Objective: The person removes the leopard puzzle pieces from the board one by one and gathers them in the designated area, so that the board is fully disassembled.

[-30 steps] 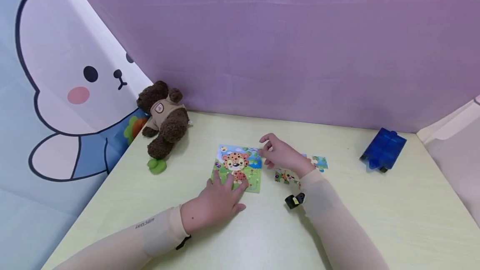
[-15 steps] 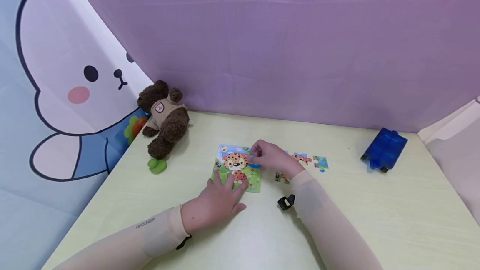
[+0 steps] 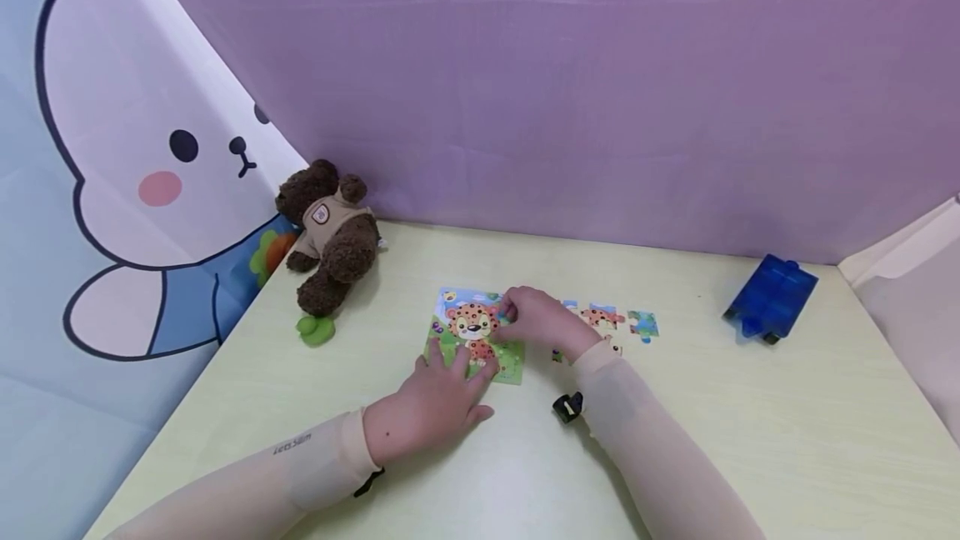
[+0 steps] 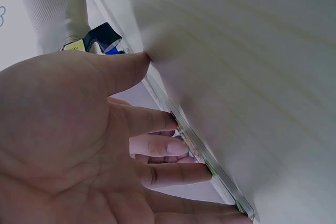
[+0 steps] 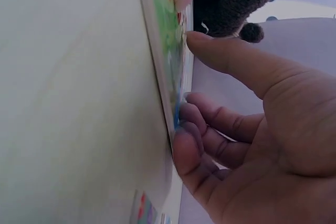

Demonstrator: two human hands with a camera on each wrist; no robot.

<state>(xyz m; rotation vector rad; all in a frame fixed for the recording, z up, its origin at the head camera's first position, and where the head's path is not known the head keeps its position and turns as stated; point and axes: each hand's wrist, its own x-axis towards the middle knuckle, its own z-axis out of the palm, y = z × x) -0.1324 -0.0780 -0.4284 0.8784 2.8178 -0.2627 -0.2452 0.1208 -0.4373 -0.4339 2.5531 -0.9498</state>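
Shifted leftward, the right hand [image 3: 536,319] is curling its fingers over the right side of the puzzle board [image 3: 474,319], any gripped piece being indiscernible, while the left hand [image 3: 431,407], fingers outspread, is presumably steadying its near side on the bench [image 3: 480,477].

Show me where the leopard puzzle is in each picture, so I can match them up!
Head: the leopard puzzle lies flat, just below the middle.
Left wrist: only a thin slanting edge, below and right of the middle.
Right wrist: seen steeply from the side, upper middle.
Shared landmark: the left hand, fingers touching the puzzle; the right wrist view shows just a bit of it, at the top.
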